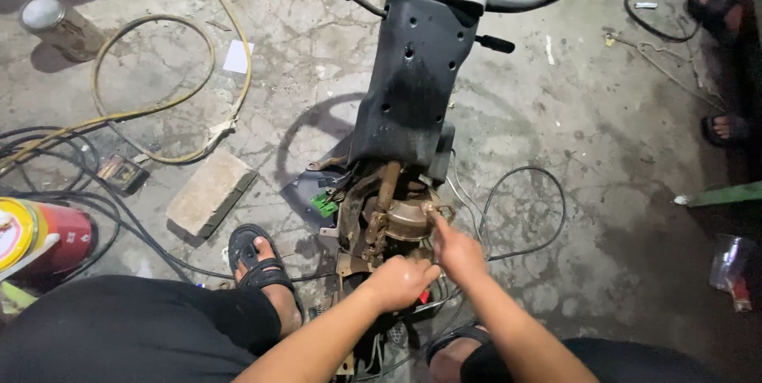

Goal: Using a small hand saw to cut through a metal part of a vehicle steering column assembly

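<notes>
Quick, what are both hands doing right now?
Left hand: closed in a fist on the rusty metal assembly; anything held is hidden.
Right hand: open, forefinger touching the assembly's round part.

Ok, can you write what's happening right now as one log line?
left hand: fist on rusty steering column base | right hand: finger touching round metal part | black cover: upright

You have two hands on the work: your left hand [401,281] and your right hand [458,252]. One scooter front assembly [409,81] lies on the floor, with one brownish round housing [406,219] at its lower end and one green connector [324,204] beside it. You have two sandalled feet, one left [262,272] and one right [448,351]. Around you lie one brick [210,191], one yellow hose [159,89], one metal can [59,27], one red and yellow tin [40,236] and one white paper scrap [237,57].
</notes>
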